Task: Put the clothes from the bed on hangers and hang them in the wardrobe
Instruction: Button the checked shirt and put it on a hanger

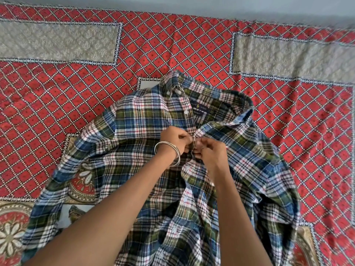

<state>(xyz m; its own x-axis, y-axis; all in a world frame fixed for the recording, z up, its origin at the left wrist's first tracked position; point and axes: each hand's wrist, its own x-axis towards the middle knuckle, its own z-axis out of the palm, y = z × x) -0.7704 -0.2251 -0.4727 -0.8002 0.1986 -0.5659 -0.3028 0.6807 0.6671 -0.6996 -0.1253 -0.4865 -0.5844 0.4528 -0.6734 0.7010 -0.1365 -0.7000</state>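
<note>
The shirt [153, 120] is lying on the bedspread [192, 45], collar [221, 100] at its far end, both hands meeting below the collar.

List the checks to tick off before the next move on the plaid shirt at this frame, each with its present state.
1. Plaid shirt lies on the bedspread: ok.
2. Left hand pinches the placket: ok.
3. Right hand pinches the opposite edge: ok.
4. Collar open, label showing: ok.
5. Button under the fingers done or undone: cannot tell.
6. Hanger within reach: cannot tell, none in view.
</note>
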